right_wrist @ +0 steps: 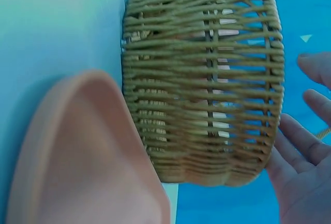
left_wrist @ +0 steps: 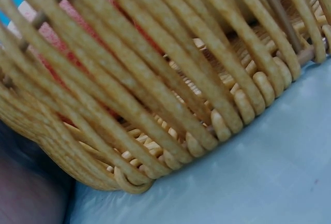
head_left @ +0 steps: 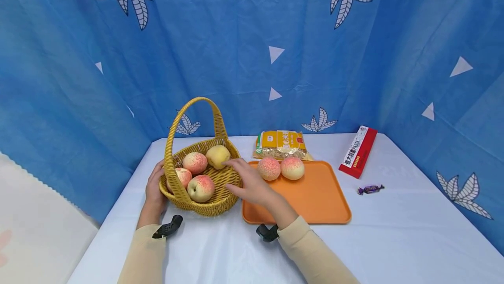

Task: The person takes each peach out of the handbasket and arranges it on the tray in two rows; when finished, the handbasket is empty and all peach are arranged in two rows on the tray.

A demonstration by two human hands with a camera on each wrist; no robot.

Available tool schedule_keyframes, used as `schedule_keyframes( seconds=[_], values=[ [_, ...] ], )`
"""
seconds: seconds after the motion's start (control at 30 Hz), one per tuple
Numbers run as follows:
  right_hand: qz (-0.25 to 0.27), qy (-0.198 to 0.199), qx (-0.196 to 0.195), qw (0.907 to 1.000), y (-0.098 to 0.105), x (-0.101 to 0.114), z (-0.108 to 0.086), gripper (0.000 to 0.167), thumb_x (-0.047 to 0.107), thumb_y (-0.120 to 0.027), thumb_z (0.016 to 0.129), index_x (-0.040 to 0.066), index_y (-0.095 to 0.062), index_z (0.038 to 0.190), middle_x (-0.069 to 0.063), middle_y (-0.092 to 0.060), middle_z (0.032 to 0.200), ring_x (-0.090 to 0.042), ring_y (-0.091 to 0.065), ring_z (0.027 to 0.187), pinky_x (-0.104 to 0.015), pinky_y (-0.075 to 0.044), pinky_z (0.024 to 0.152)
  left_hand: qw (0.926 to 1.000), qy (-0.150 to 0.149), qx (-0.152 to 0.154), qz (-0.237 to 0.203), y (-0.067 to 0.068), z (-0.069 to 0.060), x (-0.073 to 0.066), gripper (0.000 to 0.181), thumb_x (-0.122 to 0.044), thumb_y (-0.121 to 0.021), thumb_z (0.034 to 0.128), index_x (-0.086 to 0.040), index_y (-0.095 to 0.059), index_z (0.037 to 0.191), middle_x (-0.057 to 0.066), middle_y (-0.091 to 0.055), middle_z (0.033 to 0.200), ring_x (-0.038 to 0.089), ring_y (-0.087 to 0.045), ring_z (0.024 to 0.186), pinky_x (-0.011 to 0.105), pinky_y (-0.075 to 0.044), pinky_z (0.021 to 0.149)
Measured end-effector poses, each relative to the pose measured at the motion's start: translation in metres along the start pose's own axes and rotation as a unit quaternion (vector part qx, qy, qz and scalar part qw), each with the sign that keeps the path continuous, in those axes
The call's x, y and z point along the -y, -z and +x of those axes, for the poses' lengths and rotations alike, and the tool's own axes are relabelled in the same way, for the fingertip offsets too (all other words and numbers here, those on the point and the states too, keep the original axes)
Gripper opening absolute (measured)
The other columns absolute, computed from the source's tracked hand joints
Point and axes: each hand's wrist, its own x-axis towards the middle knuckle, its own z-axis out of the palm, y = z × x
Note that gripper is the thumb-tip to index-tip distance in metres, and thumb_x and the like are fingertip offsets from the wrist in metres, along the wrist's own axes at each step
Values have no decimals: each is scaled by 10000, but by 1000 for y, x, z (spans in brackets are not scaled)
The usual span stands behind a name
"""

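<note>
A yellow wicker basket [head_left: 220, 207] with a tall arched handle stands left of the middle of the table. Inside it lie several peaches: a yellow one [head_left: 218, 156] at the back, a pinkish one [head_left: 194, 163], and a pale red-topped one [head_left: 201, 188] among them. My left hand [head_left: 154, 185] holds the basket's left side, its fingertips partly hidden by the handle. Over the right rim reaches my right hand [head_left: 252, 182], thumb and fingers spread, fingertips close to the yellow peach. In the right wrist view that hand [right_wrist: 305, 167] shows beside the rim, holding nothing.
Right of the basket is an orange tray [head_left: 315, 201] with two peaches [head_left: 292, 168] at its back edge. Behind it lies a yellow-labelled food bag [head_left: 280, 144]. A red pasta packet [head_left: 359, 152] and a purple wrapped candy [head_left: 370, 189] lie farther right. Blue curtains surround the table.
</note>
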Motion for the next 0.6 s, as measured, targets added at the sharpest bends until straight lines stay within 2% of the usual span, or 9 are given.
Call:
schedule_keyframes(
  seconds=[0.2, 0.4, 0.6],
  values=[
    [168, -43, 171, 9997, -9, 6, 6, 522, 236, -645, 977, 182, -459, 1462, -57, -472, 1453, -237, -579, 1201, -429, -513, 1005, 10000, -15, -49, 12, 0, 0, 1, 406, -231, -298, 1079, -232, -460, 1452, -77, -461, 1415, 56, -447, 1269, 123, -419, 983],
    [-458, -125, 380, 9982, -13, 10, 19, 513, 350, -654, 966, 239, -490, 1440, -8, -513, 1401, -212, -580, 1240, -353, -505, 1015, 9999, -108, -26, 86, 0, 0, 1, 402, -241, -301, 1075, -230, -469, 1440, -79, -462, 1403, 64, -431, 1278, 127, -411, 987],
    [-500, -236, 838, 9949, -14, 14, 36, 553, 369, -679, 944, 256, -489, 1452, -19, -498, 1454, -199, -533, 1306, -366, -474, 1059, 9999, -120, -10, 39, 0, 2, 1, 409, -251, -312, 1077, -231, -468, 1454, -47, -449, 1449, 77, -422, 1309, 131, -414, 996]
  ],
)
